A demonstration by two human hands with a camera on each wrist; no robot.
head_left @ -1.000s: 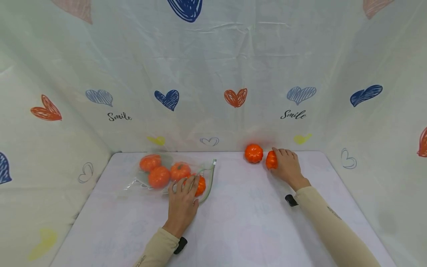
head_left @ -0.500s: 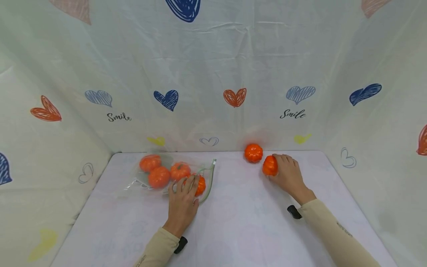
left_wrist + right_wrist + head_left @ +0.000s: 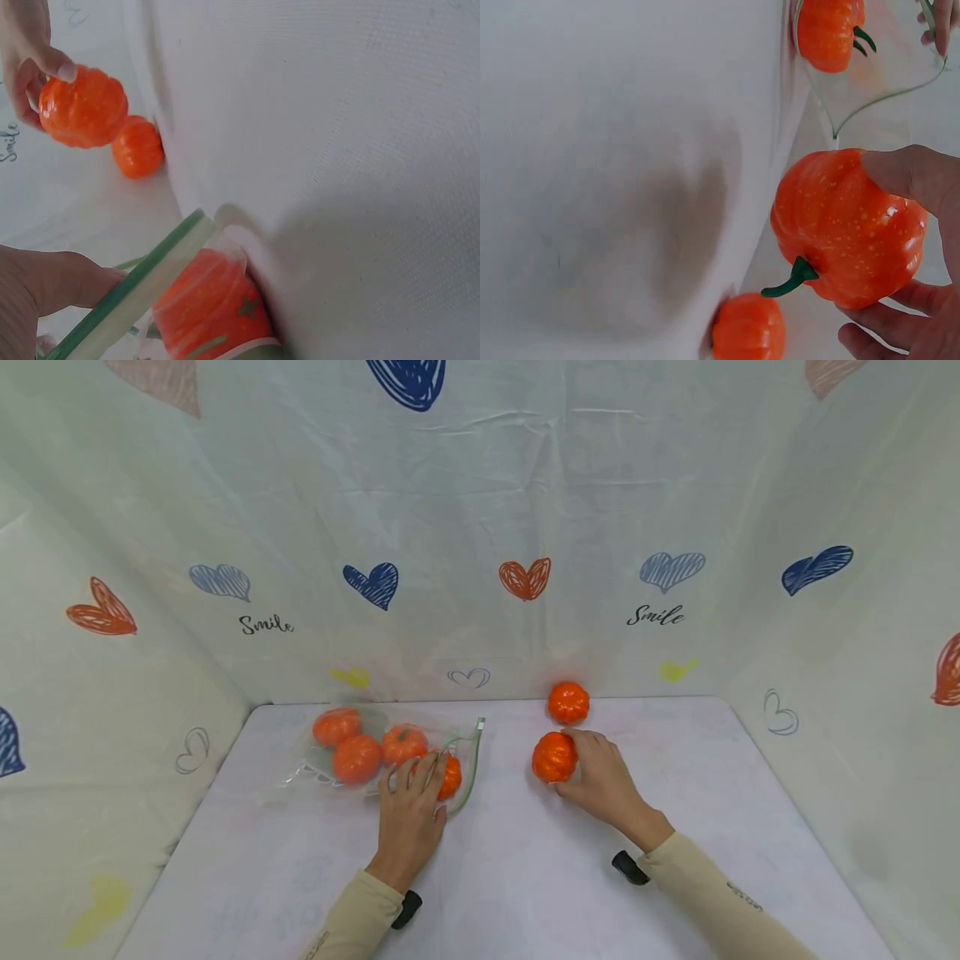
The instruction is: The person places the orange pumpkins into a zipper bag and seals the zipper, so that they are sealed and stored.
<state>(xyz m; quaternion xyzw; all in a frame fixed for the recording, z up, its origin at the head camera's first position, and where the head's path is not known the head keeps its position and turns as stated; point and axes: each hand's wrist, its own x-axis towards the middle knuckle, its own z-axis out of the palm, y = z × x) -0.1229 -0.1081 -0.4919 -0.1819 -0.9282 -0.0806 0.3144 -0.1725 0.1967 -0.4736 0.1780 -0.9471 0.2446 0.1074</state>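
Observation:
My right hand point(image 3: 611, 785) grips a small orange pumpkin point(image 3: 555, 757) between thumb and fingers, above the table. Its curved green stem point(image 3: 795, 276) shows in the right wrist view. Behind it, against the back wall, stands another orange pumpkin point(image 3: 568, 702). On the left, a clear zip bag point(image 3: 300, 774) with a green zip edge point(image 3: 472, 768) lies with several pumpkins in it. My left hand point(image 3: 408, 818) holds the bag near its mouth, its fingers over the top. In the left wrist view the thumb point(image 3: 75, 277) lies against the zip strip; the other fingers are mostly hidden.
A white table point(image 3: 487, 885) has a pale curtain point(image 3: 450, 493) printed with hearts and "Smile" behind it and at both sides. The curtain meets the table's back edge.
My right hand has drawn the pumpkin from beside the other one toward the left and nearer, turning it. The left hand and the bag have stayed in place.

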